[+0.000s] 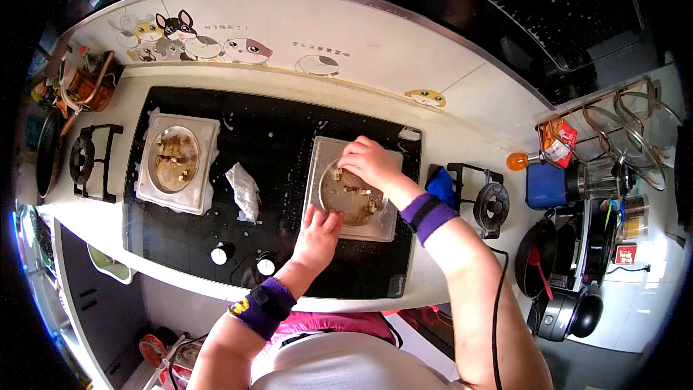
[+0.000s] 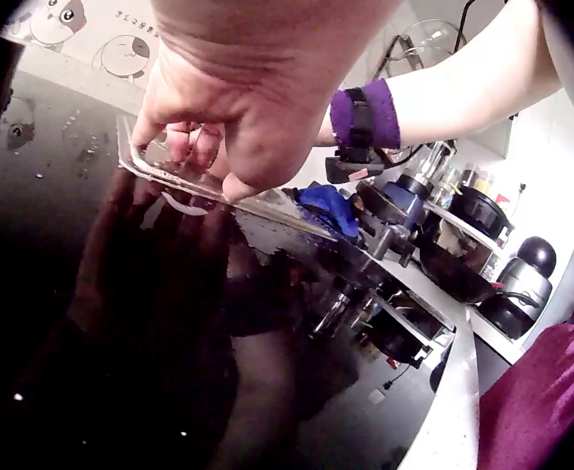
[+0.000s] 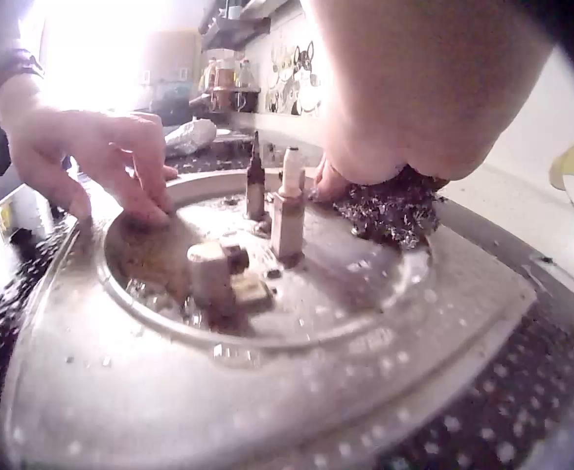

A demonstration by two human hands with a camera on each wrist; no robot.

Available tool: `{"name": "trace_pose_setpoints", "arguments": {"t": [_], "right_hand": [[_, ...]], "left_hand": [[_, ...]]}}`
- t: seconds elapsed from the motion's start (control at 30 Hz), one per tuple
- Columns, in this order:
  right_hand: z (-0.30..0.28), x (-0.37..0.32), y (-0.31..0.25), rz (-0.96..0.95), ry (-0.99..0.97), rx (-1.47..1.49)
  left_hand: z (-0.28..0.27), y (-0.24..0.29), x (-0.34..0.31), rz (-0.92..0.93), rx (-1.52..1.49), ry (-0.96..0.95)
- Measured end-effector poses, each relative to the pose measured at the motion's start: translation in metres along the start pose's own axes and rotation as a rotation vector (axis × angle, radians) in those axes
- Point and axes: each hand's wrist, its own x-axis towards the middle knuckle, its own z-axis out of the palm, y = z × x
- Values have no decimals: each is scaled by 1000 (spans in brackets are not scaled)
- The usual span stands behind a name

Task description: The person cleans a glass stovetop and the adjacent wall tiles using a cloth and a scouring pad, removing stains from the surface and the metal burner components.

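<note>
My right hand (image 1: 369,164) grips a dark steel wool scrubber (image 3: 394,208) against the far rim of the round recess in the right metal burner plate (image 1: 382,230). In the head view that hand hides the scrubber. My left hand (image 1: 317,240) holds the plate's near left edge, its bent fingers at the recess rim and its thumb at the outer edge in the right wrist view. Small burner posts (image 3: 289,217) and a stubby fitting (image 3: 210,274) stand in the wet, brown-stained recess.
A second stained burner plate (image 1: 143,184) lies on the left of the black glass hob (image 1: 274,152), with a crumpled silvery packet (image 1: 244,191) between. Two white knobs (image 1: 266,266) face me. Removed pan supports (image 1: 97,162) and a blue cloth (image 1: 440,186) lie beside the hob.
</note>
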Motion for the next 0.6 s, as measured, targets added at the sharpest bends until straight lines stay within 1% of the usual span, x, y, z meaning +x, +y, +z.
{"name": "trace_pose_setpoints", "arguments": {"t": [0.03,0.07,0.17,0.2,0.3,0.33,0.43,0.47,0.5,0.53,0.6], "right_hand": [[1,6,-1,-39,-7,10],[0,6,2,-8,4,80],[-3,-17,3,176,53,64],[-9,-27,1,266,29,39],[-18,-53,-9,324,64,8],[-20,-58,-11,403,4,63],[-34,-64,-10,518,92,80],[-36,-69,-15,623,232,205],[-35,-75,-21,684,334,216],[-40,-75,-37,704,373,237],[-47,-79,-78,743,440,291]], "left_hand": [[0,0,0,1,2,5],[0,0,0,0,16,0],[1,0,0,2,46,-2],[3,-1,0,9,48,7],[2,-2,-1,17,55,-6],[1,-2,-1,17,60,-16],[-7,-13,-5,94,-5,21],[-10,-16,-6,91,-66,15],[-14,-19,-7,88,-124,9],[-20,-22,-9,85,-183,-1],[-34,-20,-9,13,-342,20]]}}
